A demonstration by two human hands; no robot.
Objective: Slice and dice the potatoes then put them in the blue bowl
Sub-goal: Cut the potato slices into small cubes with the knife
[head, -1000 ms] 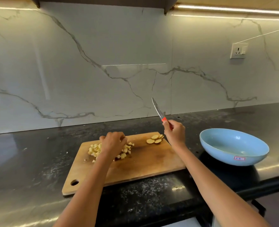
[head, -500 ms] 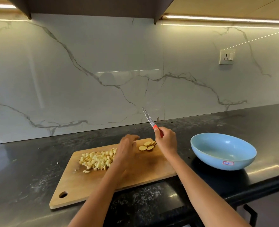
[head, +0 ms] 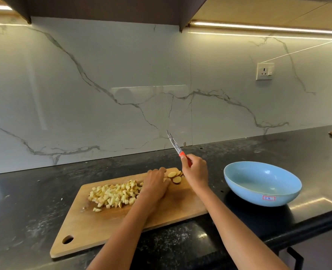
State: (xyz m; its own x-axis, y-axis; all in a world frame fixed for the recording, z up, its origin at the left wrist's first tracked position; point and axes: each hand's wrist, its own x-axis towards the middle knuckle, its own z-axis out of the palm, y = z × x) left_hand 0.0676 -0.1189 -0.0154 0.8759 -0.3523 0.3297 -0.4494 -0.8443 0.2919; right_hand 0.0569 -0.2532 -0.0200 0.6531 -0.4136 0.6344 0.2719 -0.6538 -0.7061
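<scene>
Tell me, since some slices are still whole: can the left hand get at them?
Probably yes. The left hand lies on the board right beside the slices, nothing between them; the knife is held up, clear.

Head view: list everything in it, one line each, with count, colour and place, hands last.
cutting board: one, brown wood, on the countertop, left of centre.
diced potato: one pile, pale yellow, on the board's left part.
potato slices: a few, yellow with brown skin, at the board's far right corner.
blue bowl: one, light blue, on the counter right of the board; nothing visible inside.
knife: one, steel blade, red handle, raised with its tip up.
countertop: one, black speckled.
wall socket: one, white, on the marble wall.
left hand: one, over the board beside the slices.
right hand: one, gripping the knife handle.
</scene>
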